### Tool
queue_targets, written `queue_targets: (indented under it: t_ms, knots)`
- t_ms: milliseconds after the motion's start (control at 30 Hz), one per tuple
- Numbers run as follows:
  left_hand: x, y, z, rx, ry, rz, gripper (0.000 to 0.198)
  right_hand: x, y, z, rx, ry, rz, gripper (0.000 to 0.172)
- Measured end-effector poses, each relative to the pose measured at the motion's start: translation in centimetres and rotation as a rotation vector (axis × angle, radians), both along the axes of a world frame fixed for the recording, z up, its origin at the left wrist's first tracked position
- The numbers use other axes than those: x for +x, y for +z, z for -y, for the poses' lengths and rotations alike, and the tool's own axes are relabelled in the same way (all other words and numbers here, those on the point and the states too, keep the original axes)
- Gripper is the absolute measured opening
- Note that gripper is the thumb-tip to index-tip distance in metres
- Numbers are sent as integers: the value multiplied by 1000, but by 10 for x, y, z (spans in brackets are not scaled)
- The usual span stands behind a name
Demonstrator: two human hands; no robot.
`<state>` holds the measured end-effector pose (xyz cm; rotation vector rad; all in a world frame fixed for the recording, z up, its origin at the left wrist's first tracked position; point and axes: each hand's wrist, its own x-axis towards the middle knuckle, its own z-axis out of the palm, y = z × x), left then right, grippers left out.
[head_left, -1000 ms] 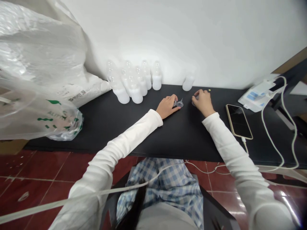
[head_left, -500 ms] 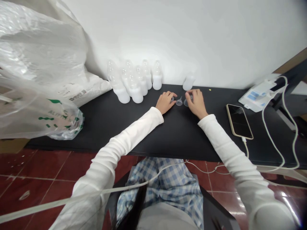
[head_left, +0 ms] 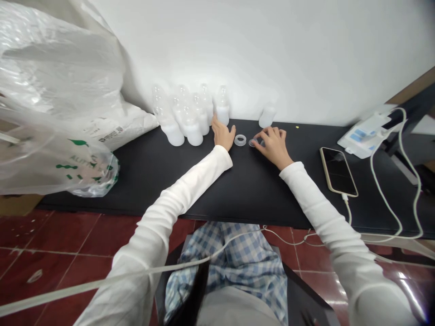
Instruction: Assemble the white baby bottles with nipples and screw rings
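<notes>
Looking down from the head camera, I find nearest to me a lap in blue-and-white checked cloth (head_left: 234, 253), with a pale cable (head_left: 190, 265) slung across it. Beyond is a black table (head_left: 251, 194). On its right side a phone (head_left: 339, 172) lies plugged in, outside the right forearm and clear of the space between the hands.

Farther in, the right hand (head_left: 273, 144) is low over the tabletop, thumb and fingertips at a small clear disc (head_left: 252, 142). I cannot tell whether they pinch it or only rest on it. Just left of the disc, between the two hands, a translucent ring (head_left: 240, 140) lies flat, apart from any finger that I can see. The left hand (head_left: 222, 134) is nearer to it, its thumb pointing that way; that hand's thumb and fingers are spread, with nothing visible in the grip.

The left fingers point away from me, beside an upright white bottle (head_left: 222, 113) with a clear tapering top; whether they touch it I cannot tell. Left of it, more such bottles (head_left: 185, 122) stand crowded together. A lone bottle (head_left: 267, 117) stands behind the right hand. The white wall (head_left: 272, 54) closes the back; bulky plastic bags (head_left: 61, 68) fill the far left.
</notes>
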<state>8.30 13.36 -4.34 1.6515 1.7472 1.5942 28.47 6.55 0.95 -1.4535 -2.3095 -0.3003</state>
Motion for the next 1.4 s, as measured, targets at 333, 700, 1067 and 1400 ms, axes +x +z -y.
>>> queue_targets:
  t_ms: [333,700,1067,1400]
  knots:
    - [7,3,-44,-31,148,36,55,4,7,8,104,-74,-206,39]
    - [-17,40,52,235,-379,-622,50,1,9,18,144,-46,-502,63]
    - [-17,34,54,356,-553,-240,70,1,15,11,5,38,-862,66]
    - [-14,39,50,20,-457,430,74,3,32,27,-3,235,-200,34]
